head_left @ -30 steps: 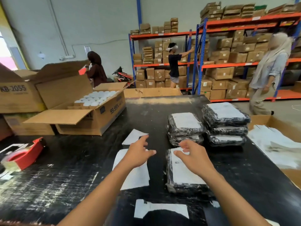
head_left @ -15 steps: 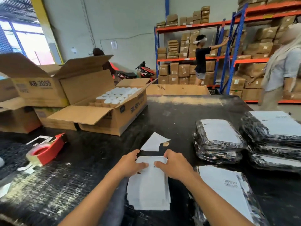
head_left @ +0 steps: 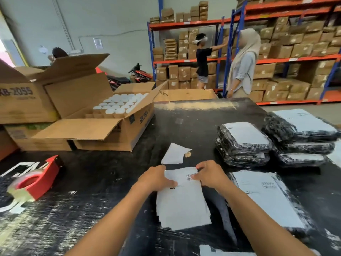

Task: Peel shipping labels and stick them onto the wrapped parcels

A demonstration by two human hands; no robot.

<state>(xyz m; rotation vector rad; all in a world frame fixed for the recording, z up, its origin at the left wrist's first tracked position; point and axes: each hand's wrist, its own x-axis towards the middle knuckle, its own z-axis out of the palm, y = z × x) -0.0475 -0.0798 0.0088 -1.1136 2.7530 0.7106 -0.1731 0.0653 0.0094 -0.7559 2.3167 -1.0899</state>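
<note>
We have moved both hands off the labelled parcel (head_left: 265, 198) onto the stack of labels (head_left: 182, 202) near the bench's (head_left: 92, 209) front edge, so peeling starts. Our left hand (head_left: 155, 179) and right hand (head_left: 209, 175) each pinch the top sheet's far corners. The sheets are thin, matte white paper; the parcels are flat, in glossy, crinkled black wrap.

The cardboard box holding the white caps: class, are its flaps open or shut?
Open. The cardboard box has its flaps folded outward, showing rows of white caps inside.
</note>
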